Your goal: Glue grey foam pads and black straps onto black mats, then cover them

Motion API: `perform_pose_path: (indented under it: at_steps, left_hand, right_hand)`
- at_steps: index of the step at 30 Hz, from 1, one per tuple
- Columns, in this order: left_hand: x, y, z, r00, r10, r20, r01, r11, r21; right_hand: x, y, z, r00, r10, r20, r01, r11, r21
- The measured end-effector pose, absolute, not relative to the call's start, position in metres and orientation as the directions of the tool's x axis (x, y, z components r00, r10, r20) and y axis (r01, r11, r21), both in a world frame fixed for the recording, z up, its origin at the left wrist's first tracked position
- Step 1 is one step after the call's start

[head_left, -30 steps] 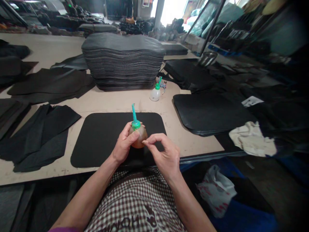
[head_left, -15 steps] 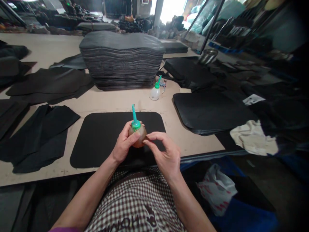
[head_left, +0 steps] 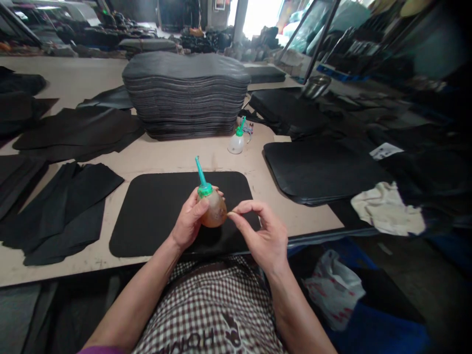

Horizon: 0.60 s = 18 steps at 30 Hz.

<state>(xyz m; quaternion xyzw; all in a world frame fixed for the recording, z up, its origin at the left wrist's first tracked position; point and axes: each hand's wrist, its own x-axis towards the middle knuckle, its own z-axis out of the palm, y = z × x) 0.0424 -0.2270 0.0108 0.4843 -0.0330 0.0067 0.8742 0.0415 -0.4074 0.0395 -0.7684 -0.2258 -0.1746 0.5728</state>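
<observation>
My left hand (head_left: 190,219) is wrapped round a squeeze bottle (head_left: 214,210) with a green cap and a long teal nozzle. The bottle is rounded, with amber-brown liquid or residue inside, and its nozzle leans to the left. Thumb and forefinger of my right hand (head_left: 260,231) are pinched together just off the bottle's right side. What they hold, if anything, is too small to make out. Beneath both hands lies a black rounded-corner panel (head_left: 147,216), flat on the table (head_left: 177,157).
A tall stack of dark panels (head_left: 186,98) stands behind. Near it is a white bottle (head_left: 236,143) with a green nozzle. Black panels (head_left: 324,169) and a cream cloth (head_left: 389,209) lie to the right, dark cut pieces (head_left: 70,206) to the left.
The bottle has turned in my left hand, and its nozzle tilts further left. My right hand's pinched fingers have moved slightly right, away from the bottle's side.
</observation>
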Motion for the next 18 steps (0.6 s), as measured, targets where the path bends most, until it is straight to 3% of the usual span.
perform_pose_path:
  at_steps: [18]
  left_hand:
    - [0.0390,-0.2184,0.0040,0.989,-0.029,0.144,-0.126,0.346,0.930]
  right_hand:
    - [0.0408,-0.4021,0.0471,0.689,0.377,0.619,0.721,-0.446,-0.530]
